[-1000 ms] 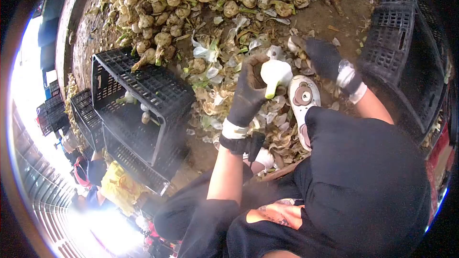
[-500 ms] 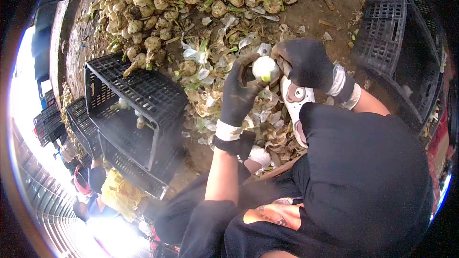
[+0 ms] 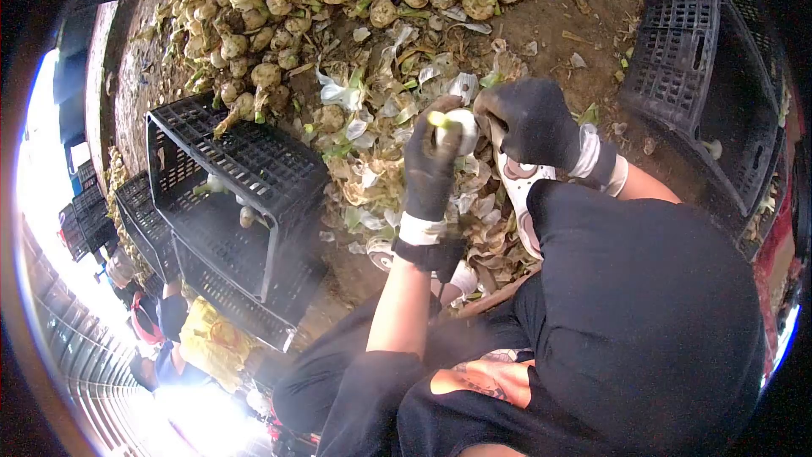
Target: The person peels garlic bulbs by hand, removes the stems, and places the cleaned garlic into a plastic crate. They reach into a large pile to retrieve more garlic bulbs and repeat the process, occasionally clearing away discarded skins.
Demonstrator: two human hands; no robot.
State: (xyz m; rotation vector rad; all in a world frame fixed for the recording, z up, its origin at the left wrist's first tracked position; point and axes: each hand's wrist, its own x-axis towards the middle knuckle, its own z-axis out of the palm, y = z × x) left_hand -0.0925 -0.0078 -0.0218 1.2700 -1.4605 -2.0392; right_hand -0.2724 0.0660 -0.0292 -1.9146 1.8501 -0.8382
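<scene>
My left hand (image 3: 433,152), in a dark glove with a white cuff, is closed around a peeled white onion (image 3: 458,134). A cut green stub of the onion points to the left, by the fingers. Close beside it on the right, my right hand (image 3: 531,121) is curled shut, also gloved. Its fingertips face the onion; whatever they hold, if anything, is hidden. Beneath both hands lies a litter of peeled skins and leaf scraps (image 3: 372,173). A white shoe (image 3: 518,190) with a bear print shows below my right hand.
Unpeeled onions (image 3: 279,0) are heaped on the dirt floor ahead. A black crate (image 3: 237,140) on its side at left has a few white onions (image 3: 245,216) inside. More black crates (image 3: 672,59) stand at right. Another person (image 3: 173,322) is at far lower left.
My left hand has turned the onion, so its green stub now points left instead of down. My right hand has drawn slightly away from the onion to the right.
</scene>
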